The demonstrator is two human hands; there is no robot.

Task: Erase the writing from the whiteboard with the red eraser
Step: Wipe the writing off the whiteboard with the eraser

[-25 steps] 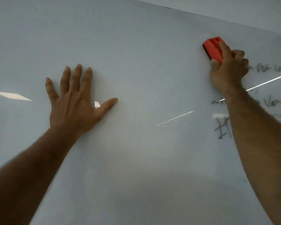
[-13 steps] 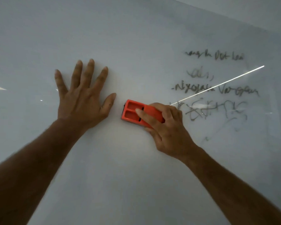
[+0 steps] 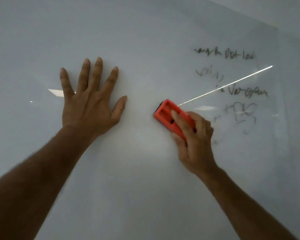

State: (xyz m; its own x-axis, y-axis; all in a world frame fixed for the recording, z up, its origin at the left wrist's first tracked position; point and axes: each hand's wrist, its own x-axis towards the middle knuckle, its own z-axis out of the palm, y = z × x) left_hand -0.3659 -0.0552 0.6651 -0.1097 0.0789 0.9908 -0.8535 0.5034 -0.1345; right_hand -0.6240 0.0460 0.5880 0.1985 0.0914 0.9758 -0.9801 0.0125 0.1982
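My left hand [image 3: 89, 104] lies flat on the whiteboard [image 3: 145, 40], with the palm against the surface and all five fingers spread wide. It holds nothing. The thumb points toward the red eraser [image 3: 171, 116], but there is a clear gap of bare board between them.

My right hand [image 3: 194, 142] is closed around the red eraser and presses it on the whiteboard. My index finger lies along the top of the eraser, my thumb is on its lower side, and the other fingers wrap over its far edge. The eraser is tilted, so its free end points up and to the left, toward my left hand. I can see a dark strip of felt at that end, against the board.

The writing [image 3: 232, 87] is to the right of the eraser and above it. It is dark and in several lines. The upper lines are quite sharp, but I cannot read them. The lowest marks, nearest to the eraser, are smeared and pale. A thin bright reflection [image 3: 227, 84] runs from the eraser diagonally up to the right, across the writing. To the left of the eraser, around my left hand, the board has no marks.
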